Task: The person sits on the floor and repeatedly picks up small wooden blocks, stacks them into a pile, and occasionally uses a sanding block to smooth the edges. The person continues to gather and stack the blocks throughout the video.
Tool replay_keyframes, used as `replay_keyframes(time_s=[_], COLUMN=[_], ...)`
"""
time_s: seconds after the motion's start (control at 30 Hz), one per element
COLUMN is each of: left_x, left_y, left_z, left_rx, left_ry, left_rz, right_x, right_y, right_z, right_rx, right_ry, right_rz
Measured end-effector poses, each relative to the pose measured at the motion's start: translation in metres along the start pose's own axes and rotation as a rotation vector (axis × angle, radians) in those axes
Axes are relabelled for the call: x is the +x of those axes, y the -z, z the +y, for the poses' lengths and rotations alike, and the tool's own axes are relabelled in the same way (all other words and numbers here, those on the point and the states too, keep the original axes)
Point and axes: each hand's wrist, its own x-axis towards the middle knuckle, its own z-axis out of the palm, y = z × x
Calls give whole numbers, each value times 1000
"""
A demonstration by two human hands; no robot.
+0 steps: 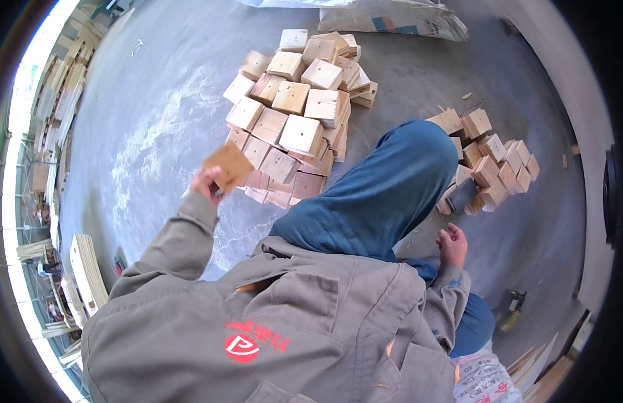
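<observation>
My left hand (209,185) grips a square wooden block (229,166) by its near left edge, holding it up beside a large stack of wooden blocks (291,98). Several blocks in that stack show a small dark hole or mark on top. My right hand (452,246) is to the right of my raised knee, its fingers curled and partly apart, with no object visible in it. Beyond the right hand is a smaller, looser pile of wooden blocks (486,172), which has one dark grey piece (462,195) among the pale ones.
My bent leg (372,195) rises between the two piles. Large sacks (398,20) lie on the concrete floor (157,101) at the far side. Stacked boards (88,272) stand along the left. A yellow-and-black tool (515,305) and a printed white sack (486,376) are at the lower right.
</observation>
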Motion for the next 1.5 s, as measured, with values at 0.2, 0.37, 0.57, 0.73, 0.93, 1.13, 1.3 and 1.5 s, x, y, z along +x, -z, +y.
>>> replay_keyframes(time_s=[0.2,0.37,0.57,0.73,0.93,1.13,1.3,1.5], left_x=[8,15,69,120,178,222,195,186], left_y=[66,37,6,6,23,70,29,-6], left_z=[-131,-127,-70,-49,-60,-88,-73,-48], left_rx=[-4,-161,-330,-323,-115,-26,-184,-257], left_ry=[374,385,168,163,120,105,79,202], left_rz=[250,226,170,210,352,350,352,425], right_x=[0,-1,-4,-6,-3,3,2,2], right_y=[-2,0,-4,-6,-7,-12,-13,-17], right_z=[11,23,20,17,22,31,27,23], right_rx=[-101,-95,-190,-176,-210,-194,-194,-215], right_ry=[-86,-138,-160,-178,-206,-208,-231,-231], right_rz=[-44,-15,-28,-38,-49,-65,-74,-83])
